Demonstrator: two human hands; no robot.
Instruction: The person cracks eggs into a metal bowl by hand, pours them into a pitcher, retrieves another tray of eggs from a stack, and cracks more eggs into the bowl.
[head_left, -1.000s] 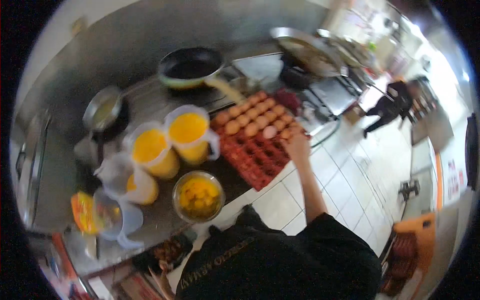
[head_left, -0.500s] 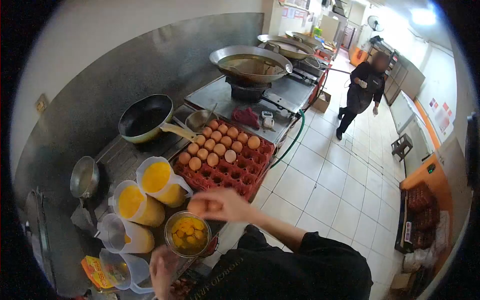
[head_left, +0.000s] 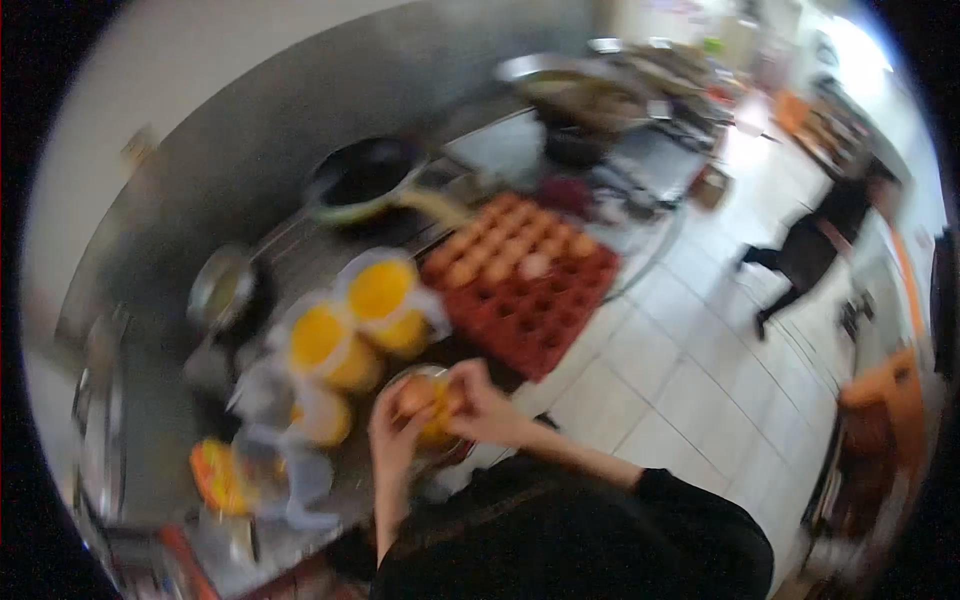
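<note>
Both my hands are over a bowl (head_left: 436,437) of yolks, whose rim and contents show partly between them. My left hand (head_left: 393,425) has its fingers around a brown egg (head_left: 414,393). On the right, my right hand (head_left: 482,402) is closed around something brown and rounded that looks like an egg, though blur hides its shape. Beyond the hands lies a red egg tray (head_left: 540,320), its far part filled with brown eggs (head_left: 510,238) and its near cups bare.
Jugs of yellow liquid (head_left: 325,345) and a clear jug (head_left: 295,480) stand to the left, beside a yellow packet (head_left: 218,477). A frying pan (head_left: 365,180) and a small pan (head_left: 225,290) sit behind. Large woks (head_left: 580,95) stand farther back. A person (head_left: 820,245) is on the tiled floor.
My right hand has gone from the tray to the bowl with eggs. My left hand has come up from below to meet it. The view has swung, and the other person appears farther right.
</note>
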